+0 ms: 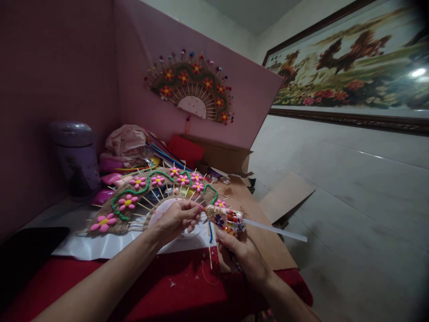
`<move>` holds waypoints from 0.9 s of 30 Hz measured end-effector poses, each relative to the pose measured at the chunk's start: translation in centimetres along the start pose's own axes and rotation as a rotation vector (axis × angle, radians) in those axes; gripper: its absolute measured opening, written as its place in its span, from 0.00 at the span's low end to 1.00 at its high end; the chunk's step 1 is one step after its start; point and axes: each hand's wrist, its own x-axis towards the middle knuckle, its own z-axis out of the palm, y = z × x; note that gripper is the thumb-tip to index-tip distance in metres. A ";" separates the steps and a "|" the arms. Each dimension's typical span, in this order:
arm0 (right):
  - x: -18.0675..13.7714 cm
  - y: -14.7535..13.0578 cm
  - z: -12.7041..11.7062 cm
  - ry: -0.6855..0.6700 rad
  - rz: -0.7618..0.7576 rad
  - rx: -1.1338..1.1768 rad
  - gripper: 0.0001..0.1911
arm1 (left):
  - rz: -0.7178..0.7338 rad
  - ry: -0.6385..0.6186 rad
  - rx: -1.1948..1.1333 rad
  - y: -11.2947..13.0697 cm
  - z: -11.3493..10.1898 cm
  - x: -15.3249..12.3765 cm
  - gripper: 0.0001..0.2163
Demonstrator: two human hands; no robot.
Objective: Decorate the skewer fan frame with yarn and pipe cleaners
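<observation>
In my right hand (243,255) is a glue gun (228,219) covered in a flower pattern, its nozzle pointing left. A long whitish glue stick (276,230) juts from its back end. My left hand (182,217) is closed in a pinch right at the nozzle; a small pinkish-red thing shows at its fingertips, too small to name. Beneath and behind that hand lies a fan-shaped craft piece (136,203) of twine and thin sticks, with pink clay-like flowers (127,202) and a wavy green cord (142,190). My left hand hides part of its pale half-round centre.
A finished-looking fan (196,82) hangs on the pink board (248,89) behind. A purple lidded container (75,156) stands left. Cardboard (258,241) lies at right, over the red cloth (150,286). Pink packets (110,179) and crumpled cloth (127,142) sit behind the craft piece.
</observation>
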 end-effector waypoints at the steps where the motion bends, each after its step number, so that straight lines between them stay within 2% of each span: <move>1: 0.0 -0.1 0.0 -0.002 0.003 -0.007 0.25 | 0.002 0.000 0.001 0.0 0.0 0.0 0.11; 7: -0.2 -0.5 0.1 0.052 -0.001 0.022 0.22 | 0.003 0.002 0.014 0.0 0.0 0.1 0.12; 15: -0.1 -0.2 0.1 0.022 -0.012 0.006 0.23 | 0.001 -0.001 0.007 -0.1 0.0 0.1 0.11; 27: 0.0 0.5 0.0 0.056 -0.006 0.029 0.22 | -0.022 -0.007 -0.008 -0.2 -0.3 0.2 0.10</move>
